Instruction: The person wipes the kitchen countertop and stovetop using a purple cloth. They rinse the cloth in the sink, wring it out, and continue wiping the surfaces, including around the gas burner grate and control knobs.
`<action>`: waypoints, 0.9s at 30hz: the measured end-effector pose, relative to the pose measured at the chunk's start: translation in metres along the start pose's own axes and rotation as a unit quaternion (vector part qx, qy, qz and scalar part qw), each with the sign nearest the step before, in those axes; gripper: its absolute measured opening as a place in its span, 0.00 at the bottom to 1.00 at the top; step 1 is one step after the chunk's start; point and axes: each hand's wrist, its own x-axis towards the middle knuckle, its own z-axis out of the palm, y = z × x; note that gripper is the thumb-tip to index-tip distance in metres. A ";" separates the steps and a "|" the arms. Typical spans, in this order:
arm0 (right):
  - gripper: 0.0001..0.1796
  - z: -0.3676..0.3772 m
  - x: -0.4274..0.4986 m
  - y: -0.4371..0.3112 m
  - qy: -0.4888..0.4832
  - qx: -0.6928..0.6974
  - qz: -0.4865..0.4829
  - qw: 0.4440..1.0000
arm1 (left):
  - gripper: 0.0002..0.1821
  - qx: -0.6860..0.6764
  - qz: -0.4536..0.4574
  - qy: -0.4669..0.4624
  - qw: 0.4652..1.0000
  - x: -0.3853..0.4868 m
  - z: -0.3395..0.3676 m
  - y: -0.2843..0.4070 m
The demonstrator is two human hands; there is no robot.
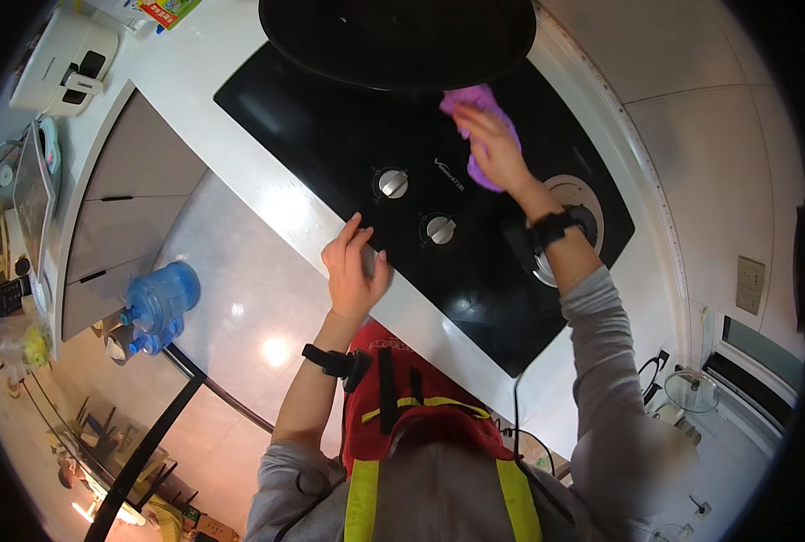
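Observation:
My right hand [494, 146] lies over a purple cloth [485, 177], which is spread on the black glass top of a gas cooktop [321, 122]. The cloth's upper end reaches the rim of a large dark wok [399, 40]. To the left and below the cloth are two silver control knobs, an upper one [394, 183] and a lower one [440, 230]. A burner [579, 203] is partly covered by my right wrist. My left hand [355, 267] holds nothing; its fingers are apart and rest at the front edge of the white countertop [294, 203].
A white appliance [67, 64] and packets [167, 10] stand on the left counter run. Blue water bottles [164, 298] are on the floor by the grey drawers [128, 227]. A wall socket [750, 284] is on the right. A black cable [516, 406] hangs off the counter's front.

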 end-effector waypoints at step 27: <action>0.34 0.022 -0.025 -0.059 0.035 -0.210 0.331 0.919 | 0.26 -0.034 -0.050 0.067 0.996 -0.009 -0.069 -0.016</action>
